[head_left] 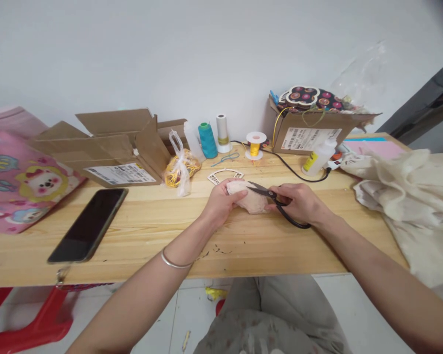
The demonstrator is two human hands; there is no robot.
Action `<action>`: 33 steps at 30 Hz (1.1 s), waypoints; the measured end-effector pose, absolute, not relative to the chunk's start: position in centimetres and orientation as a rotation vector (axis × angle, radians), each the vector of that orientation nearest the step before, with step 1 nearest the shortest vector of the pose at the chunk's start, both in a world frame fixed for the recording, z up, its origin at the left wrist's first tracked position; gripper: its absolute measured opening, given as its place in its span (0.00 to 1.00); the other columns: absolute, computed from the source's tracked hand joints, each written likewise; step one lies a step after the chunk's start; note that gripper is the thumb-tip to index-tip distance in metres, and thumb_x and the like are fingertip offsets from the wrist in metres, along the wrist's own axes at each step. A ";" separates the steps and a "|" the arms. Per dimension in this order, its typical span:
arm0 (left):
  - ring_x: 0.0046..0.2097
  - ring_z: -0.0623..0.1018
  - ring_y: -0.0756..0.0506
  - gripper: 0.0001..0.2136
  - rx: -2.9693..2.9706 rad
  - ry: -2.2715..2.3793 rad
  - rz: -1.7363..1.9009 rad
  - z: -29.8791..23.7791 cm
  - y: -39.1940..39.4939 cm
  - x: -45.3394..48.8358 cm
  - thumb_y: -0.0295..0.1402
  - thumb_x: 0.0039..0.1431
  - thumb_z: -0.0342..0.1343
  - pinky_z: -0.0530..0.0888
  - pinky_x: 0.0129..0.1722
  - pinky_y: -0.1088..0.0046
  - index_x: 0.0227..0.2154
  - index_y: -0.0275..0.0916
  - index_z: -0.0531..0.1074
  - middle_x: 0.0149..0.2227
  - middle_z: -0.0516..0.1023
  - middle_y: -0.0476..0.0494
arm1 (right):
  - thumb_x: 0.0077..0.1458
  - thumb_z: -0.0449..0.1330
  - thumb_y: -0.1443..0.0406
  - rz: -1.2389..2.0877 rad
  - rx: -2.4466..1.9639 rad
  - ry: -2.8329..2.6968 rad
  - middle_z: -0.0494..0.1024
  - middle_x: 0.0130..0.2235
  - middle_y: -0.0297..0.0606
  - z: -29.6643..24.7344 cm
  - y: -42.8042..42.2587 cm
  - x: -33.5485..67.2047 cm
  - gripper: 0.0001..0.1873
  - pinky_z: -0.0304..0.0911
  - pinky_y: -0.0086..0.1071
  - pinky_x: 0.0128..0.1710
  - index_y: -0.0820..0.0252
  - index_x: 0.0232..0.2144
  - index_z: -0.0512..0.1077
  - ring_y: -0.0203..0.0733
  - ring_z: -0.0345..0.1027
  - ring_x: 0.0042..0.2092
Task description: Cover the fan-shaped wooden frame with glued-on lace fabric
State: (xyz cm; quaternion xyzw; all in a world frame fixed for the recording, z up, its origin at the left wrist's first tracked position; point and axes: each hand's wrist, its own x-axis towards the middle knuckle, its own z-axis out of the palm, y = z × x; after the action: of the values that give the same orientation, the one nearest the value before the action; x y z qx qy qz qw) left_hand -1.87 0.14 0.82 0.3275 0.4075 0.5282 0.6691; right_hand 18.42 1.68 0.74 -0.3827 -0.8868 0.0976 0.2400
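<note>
Bare wood between phone [88, 224] and hands [260, 201]; boxes [107, 147] block behind

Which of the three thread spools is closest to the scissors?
The small yellow spool with white ends. It stands just behind the scissors; the teal spool and the white spool stand farther left.

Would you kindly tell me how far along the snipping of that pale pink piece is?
Done: a few dark snippings lie on the table. In hand: the left hand steadies the pale pink piece; the right hand holds black scissors over it. Left: the piece looks whole, so probably most.
</note>
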 end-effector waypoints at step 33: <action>0.30 0.73 0.50 0.20 0.783 0.942 1.139 1.0 0.0 -2.2 0.25 0.33 0.65 0.69 0.32 0.73 0.34 0.36 0.67 0.27 0.74 0.50 | 0.48 0.54 0.50 0.145 -0.899 -2.450 0.63 0.16 0.30 0.4 2.0 19.0 0.21 0.48 0.26 0.21 0.65 0.29 0.71 0.32 0.54 0.19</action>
State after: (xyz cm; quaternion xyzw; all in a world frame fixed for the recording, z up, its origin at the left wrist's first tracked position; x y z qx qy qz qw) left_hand -2.19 -0.01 1.01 0.3474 0.4179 0.5055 0.6702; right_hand 18.99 2.04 0.35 -0.3320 -0.9049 0.0535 0.2610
